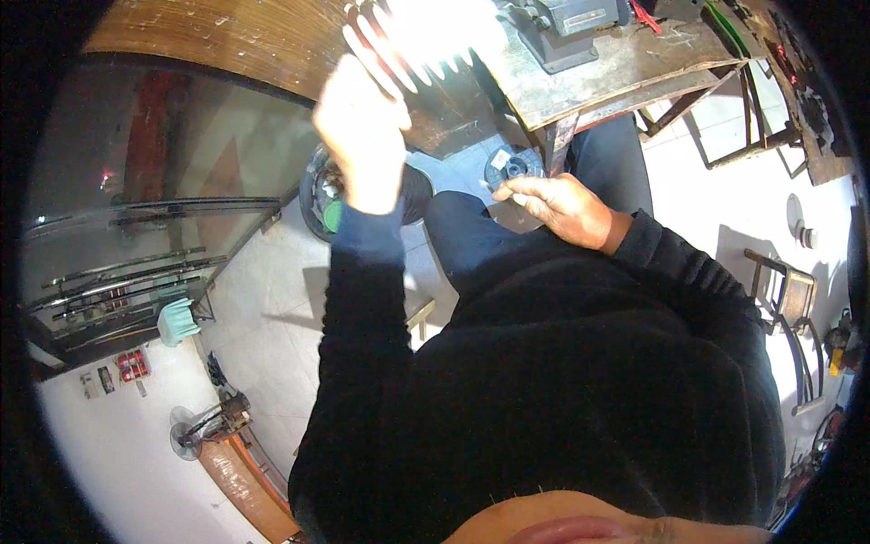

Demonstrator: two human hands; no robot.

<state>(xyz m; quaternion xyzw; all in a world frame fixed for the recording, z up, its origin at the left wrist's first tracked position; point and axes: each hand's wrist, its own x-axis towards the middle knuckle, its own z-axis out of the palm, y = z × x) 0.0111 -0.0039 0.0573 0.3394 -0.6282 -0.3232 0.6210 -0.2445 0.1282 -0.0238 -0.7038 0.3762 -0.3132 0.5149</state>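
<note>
My left hand [361,131] is raised at the upper left, washed out by a strong glare. Its fingers cannot be made out. Just beyond it is a reddish-brown thing crossed by curved white bands [385,45]; whether the hand touches it is unclear. My right hand [573,210] hovers above my lap, thumb and forefinger pinched together toward the left. Something small and clear seems to be at the fingertips, too faint to name. Beyond those fingertips sits a round grey-blue disc-like part [513,167] with a ringed hub.
A worn wooden bench [625,77] stands at the upper right, bearing a grey machine [566,32]. A dark round bin [313,195] holds mixed items at my left. Further off are a glass-fronted cabinet [181,145], a fan [186,431] and a small chair [788,295].
</note>
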